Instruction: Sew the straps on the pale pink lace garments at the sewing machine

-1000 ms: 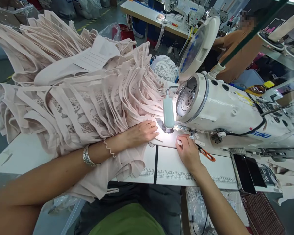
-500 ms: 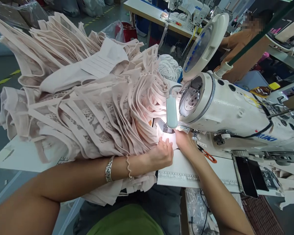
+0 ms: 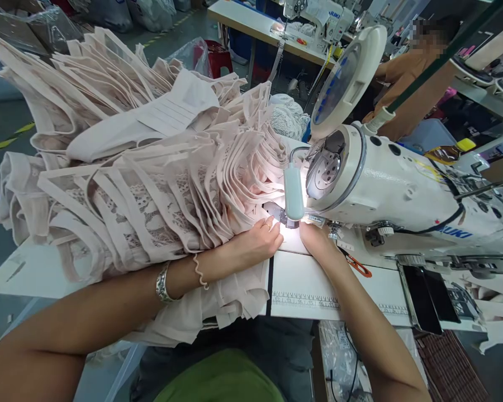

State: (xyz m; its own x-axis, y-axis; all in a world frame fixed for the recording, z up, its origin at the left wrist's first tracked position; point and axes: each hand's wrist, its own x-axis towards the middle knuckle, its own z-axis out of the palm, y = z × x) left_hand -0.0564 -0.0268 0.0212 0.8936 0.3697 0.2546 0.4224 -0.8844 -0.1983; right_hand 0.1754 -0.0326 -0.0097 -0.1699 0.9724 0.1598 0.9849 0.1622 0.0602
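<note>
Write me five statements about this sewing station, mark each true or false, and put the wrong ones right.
1. The pile of pale garments lies left of the sewing machine. True.
2. The wide metal bracelet is worn on the right forearm. False: it is on the left forearm.
3. The left hand is nearer the garments than the right hand is. True.
4. The orange-handled tool lies to the left of both hands. False: it lies to the right of both.
5. A ruler scale runs along the near edge of the table. True.
</note>
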